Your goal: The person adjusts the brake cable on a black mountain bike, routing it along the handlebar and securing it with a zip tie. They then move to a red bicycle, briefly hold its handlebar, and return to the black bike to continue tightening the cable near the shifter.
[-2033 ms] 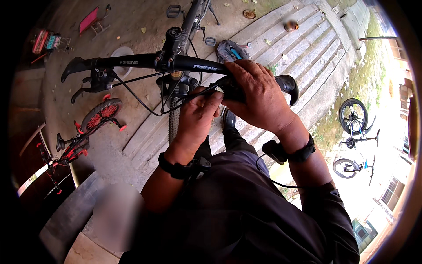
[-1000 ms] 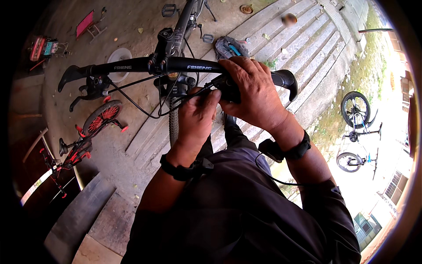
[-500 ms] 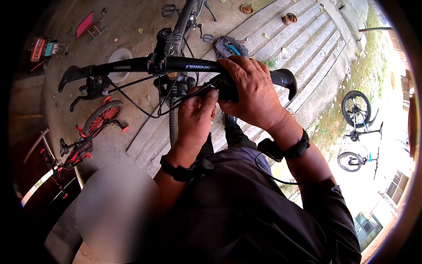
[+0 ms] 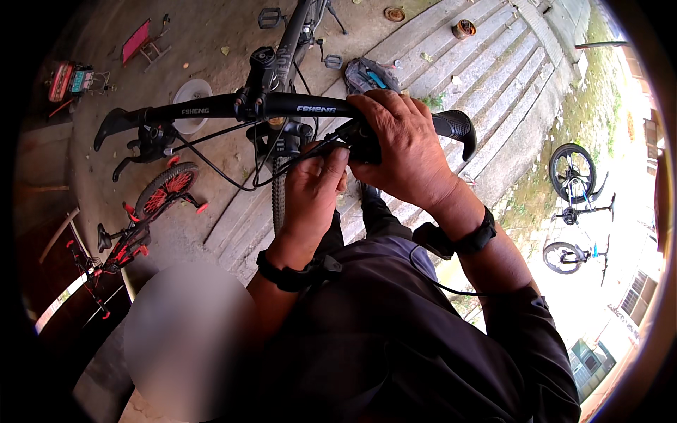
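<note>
A black bicycle handlebar runs across in front of me, above the front wheel. My right hand grips its right side, fingers over the top and thumb underneath by a black control unit. Just left of it, my left hand is closed, thumb and fingers pinching a black cable where it meets that unit. The fingertips partly hide the spot. Black cables loop below the bar toward the left brake lever, which neither hand touches.
A red-and-black bicycle is at left, near a white basin. A backpack lies beyond the bar beside stone steps. A rusty tin sits on them. Another bicycle stands at right. A blurred patch covers the lower left.
Almost nothing differs. The handlebar's left end has shifted very slightly downward in view; both hands keep their places and grips.
</note>
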The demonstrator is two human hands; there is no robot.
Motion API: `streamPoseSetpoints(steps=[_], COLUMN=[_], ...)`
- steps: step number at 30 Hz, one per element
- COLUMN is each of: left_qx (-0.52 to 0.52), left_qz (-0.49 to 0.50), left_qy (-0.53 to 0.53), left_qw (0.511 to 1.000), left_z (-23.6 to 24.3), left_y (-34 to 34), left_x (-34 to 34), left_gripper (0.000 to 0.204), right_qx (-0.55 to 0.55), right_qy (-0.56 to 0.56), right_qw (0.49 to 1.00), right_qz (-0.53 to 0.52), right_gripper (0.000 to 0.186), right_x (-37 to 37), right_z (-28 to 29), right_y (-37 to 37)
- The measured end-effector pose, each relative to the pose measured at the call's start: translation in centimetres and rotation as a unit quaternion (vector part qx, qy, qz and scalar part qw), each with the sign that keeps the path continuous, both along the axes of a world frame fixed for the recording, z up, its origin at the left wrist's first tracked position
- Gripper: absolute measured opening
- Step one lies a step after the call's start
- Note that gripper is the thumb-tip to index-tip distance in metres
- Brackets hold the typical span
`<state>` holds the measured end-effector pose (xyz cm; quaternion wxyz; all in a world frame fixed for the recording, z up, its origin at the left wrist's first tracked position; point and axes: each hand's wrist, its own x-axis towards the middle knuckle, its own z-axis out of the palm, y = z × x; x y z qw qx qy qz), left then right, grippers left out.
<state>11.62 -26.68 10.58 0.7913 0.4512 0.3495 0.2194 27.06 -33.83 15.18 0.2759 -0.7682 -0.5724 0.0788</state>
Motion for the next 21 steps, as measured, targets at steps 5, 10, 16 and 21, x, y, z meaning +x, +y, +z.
streamPoseSetpoints(steps=[5, 10, 16, 21], left_qx=[0.031, 0.037, 0.036, 0.036], left_qz=[-0.018, -0.005, -0.018, -0.012], left_qy=[-0.012, 0.006, 0.024, 0.023], left_qw=[0.999, 0.999, 0.999, 0.999], left_z=[-0.65, -0.71, -0.5, -0.5], left_y=[0.46, 0.34, 0.67, 0.75], left_x=[-0.14, -0.12, -0.3, -0.27], left_gripper=[0.022, 0.024, 0.022, 0.022], right_qx=[0.004, -0.001, 0.003, 0.003], right_qy=[-0.003, -0.012, 0.003, 0.0], right_qw=[1.0, 1.0, 1.0, 1.0], right_qz=[-0.005, -0.016, 0.007, 0.003], right_gripper=[0.069, 0.068, 0.069, 0.068], right_x=[-0.12, -0.37, -0.08, -0.22], right_z=[0.07, 0.02, 0.58, 0.41], right_y=[0.03, 0.22, -0.02, -0.04])
